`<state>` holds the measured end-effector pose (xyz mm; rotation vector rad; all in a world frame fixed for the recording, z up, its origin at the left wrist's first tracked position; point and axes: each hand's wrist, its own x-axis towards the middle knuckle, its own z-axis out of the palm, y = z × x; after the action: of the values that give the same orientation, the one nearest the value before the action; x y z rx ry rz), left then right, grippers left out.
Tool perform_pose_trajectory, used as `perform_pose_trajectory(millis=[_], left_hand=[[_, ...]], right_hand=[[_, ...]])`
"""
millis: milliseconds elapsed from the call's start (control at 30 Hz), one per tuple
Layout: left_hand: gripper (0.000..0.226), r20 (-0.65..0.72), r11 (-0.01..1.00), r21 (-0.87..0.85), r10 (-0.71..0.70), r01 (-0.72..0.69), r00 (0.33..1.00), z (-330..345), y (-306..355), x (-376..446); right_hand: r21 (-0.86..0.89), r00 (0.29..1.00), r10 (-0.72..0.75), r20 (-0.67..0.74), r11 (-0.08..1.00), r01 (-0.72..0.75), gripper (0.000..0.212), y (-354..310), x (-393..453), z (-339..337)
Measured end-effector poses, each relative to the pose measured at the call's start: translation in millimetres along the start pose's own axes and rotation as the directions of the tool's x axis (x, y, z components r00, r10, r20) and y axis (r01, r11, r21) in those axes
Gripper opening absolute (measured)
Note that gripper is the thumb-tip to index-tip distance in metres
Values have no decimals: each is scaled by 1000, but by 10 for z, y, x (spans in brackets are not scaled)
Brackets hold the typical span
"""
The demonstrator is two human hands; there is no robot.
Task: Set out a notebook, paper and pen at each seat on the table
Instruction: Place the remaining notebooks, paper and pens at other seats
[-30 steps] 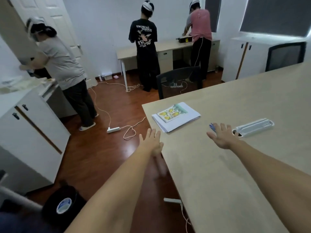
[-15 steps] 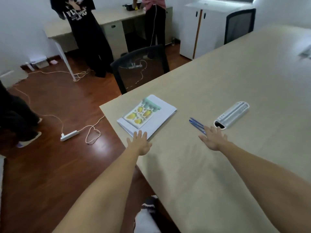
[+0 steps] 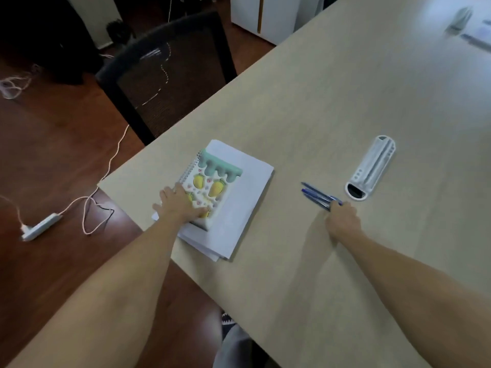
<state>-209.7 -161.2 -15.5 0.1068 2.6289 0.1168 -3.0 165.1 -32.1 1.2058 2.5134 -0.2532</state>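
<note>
A spiral notebook (image 3: 212,181) with a mint and yellow fruit cover lies on a stack of white paper (image 3: 239,208) near the table's left corner. My left hand (image 3: 180,203) rests flat on the notebook's near end, fingers spread. To the right lie several blue pens (image 3: 316,195) side by side on the table. My right hand (image 3: 342,219) has its fingers curled over the pens' near ends. Just beyond them lies a white pen case (image 3: 372,168), open end toward me.
The beige table (image 3: 332,102) stretches far to the right, with blurred white items (image 3: 467,25) at its far end. A black mesh chair (image 3: 170,73) stands at the left edge. A power strip (image 3: 39,227) and cables lie on the wooden floor.
The view dropped toward the table. My left hand moved forward onto the notebook. My right hand reached the pens and curled its fingers over them.
</note>
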Motion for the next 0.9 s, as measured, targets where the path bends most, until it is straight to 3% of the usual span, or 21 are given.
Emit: perform_pose_trajectory(millis=[67, 300, 433, 567, 700, 900], left_hand=[[113, -2, 998, -51, -22, 22, 1000, -39, -7, 64], [110, -67, 994, 74, -81, 86, 994, -114, 143, 106], [116, -2, 992, -30, -121, 121, 993, -116, 32, 215], [74, 4, 990, -139, 42, -41, 999, -236, -15, 201], [43, -101, 891, -379, 227, -249, 969, -393, 127, -102], [44, -93, 636, -741, 224, -218, 970, -298, 515, -1002]], right_hand=[[-26, 1000, 9, -20, 1000, -10, 33, -5, 34, 25], [-84, 999, 21, 36, 996, -18, 31, -77, 71, 48], [-58, 997, 21, 73, 998, -16, 30, -38, 12, 101], [68, 994, 12, 113, 998, -20, 26, 88, -43, 18], [145, 998, -37, 55, 989, 29, 30, 425, -117, -236], [244, 993, -85, -79, 964, 102, 17, 1184, -143, -452]])
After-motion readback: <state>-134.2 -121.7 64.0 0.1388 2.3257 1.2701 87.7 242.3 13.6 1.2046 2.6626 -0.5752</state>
